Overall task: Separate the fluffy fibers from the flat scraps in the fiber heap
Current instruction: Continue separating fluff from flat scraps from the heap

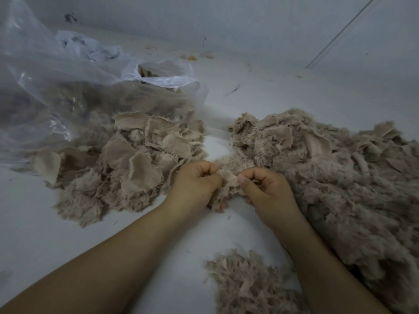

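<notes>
A big heap of beige fluffy fibers mixed with flat scraps (335,177) fills the right side of the white floor. To the left lies a pile of mostly flat beige fabric scraps (136,159). Between the two, my left hand (195,184) and my right hand (265,189) both pinch one small beige tuft of fiber and cloth (229,180), fingers curled round it. A smaller fluffy clump (247,284) lies near the bottom, under my right forearm.
A large clear plastic bag (68,87) with more beige scraps inside lies at the left, its mouth next to the scrap pile. The white wall (249,23) rises behind. Small crumbs and threads dot the floor (260,91) at the back.
</notes>
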Demonstrator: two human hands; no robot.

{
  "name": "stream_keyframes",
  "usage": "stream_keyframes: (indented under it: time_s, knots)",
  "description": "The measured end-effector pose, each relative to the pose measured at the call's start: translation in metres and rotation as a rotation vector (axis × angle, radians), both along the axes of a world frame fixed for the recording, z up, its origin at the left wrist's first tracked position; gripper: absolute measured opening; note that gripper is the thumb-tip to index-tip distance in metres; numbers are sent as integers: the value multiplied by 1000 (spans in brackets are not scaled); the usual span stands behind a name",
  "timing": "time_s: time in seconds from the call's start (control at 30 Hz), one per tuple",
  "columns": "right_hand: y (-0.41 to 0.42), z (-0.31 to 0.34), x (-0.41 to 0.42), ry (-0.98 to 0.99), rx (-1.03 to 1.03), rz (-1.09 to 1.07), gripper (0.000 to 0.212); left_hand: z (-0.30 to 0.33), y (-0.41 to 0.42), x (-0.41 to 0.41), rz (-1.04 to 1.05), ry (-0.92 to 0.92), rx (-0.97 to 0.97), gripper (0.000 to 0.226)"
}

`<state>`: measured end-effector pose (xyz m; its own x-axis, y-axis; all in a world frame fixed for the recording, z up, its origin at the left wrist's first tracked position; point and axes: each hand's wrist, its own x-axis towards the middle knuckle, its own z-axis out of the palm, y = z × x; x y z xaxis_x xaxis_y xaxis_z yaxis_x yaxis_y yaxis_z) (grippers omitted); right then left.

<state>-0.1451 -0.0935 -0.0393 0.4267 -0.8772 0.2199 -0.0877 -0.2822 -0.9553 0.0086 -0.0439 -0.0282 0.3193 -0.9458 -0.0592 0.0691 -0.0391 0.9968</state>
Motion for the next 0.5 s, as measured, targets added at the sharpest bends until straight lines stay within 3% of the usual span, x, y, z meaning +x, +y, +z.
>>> stream_keyframes:
  time_s: [0.17,0.27,0.33,0.43,0.5]
  knots:
    - [-3,0,-1,-34,30,-22,33,4,1,2,-12,98,41,22]
    - [-3,1,0,-12,0,5,21,10,1,7,-112,206,44,13]
    - [-2,0,0,5,-24,23,16,9,2,5,-179,124,54,35]
    - [-3,-1,-1,-6,-19,25,17,6,1,3,-138,17,58,7]
    - [-3,0,0,-11,-13,-2,20,5,0,6,-136,17,66,17]
